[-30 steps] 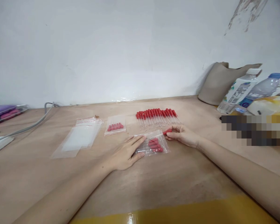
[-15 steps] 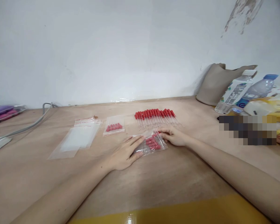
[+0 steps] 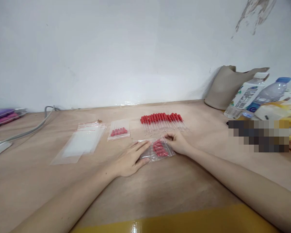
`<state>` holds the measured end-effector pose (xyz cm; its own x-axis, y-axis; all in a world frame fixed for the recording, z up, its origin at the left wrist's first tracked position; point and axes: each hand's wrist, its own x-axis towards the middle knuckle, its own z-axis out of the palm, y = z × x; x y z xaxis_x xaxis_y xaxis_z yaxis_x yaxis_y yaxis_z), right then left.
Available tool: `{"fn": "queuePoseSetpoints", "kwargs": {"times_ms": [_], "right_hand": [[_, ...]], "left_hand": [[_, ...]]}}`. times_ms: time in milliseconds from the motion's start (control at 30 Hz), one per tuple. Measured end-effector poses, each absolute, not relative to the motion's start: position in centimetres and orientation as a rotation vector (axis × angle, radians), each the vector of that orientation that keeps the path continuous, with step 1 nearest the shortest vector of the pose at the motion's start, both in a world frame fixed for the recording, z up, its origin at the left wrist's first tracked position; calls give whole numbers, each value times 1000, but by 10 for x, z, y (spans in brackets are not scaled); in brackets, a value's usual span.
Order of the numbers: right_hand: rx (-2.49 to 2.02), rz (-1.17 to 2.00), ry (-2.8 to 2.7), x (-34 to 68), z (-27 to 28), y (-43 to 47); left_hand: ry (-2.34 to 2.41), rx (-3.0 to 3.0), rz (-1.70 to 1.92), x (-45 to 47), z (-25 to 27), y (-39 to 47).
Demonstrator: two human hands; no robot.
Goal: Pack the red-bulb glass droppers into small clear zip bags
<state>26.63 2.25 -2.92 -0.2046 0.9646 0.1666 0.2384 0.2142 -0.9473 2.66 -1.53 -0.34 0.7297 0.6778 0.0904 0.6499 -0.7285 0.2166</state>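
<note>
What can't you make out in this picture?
Head view:
Clear plastic bag, left end: partly covered by the left hand.
Right hand: its curl hides whether its grip holds anything.
Purple and pink packet: cut by left edge.
White-capped clear plastic bottle: label print too small.

Own body in view: two bare human forearms and hands. Slim left forearm [image 3: 80, 192], bare from the lower-left frame edge up to the wrist, one small round mole-like spot [image 3: 106, 173] just short of the wrist, a couple of fainter specks [image 3: 61, 218] lower left. Left hand [image 3: 128, 160], centre of frame: bare, slender tapered fingers. Slim right forearm [image 3: 228, 176], lower right, bare too, smooth. Right hand [image 3: 177, 142], right of centre: bare, nail detail too small to read.
</note>
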Motion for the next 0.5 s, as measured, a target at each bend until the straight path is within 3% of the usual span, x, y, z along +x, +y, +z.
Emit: {"fn": "queuePoseSetpoints", "kwargs": {"times_ms": [167, 333, 500], "right_hand": [[-1162, 1257, -1657, 275, -19, 20], [-1362, 1205, -1595, 284, -13, 18], [-911, 527, -2315, 301, -11, 15]], "left_hand": [[1073, 2757, 248, 26, -5, -14], [1066, 2764, 235, 25, -7, -13], [1058, 2763, 236, 25, -7, -12]]}}
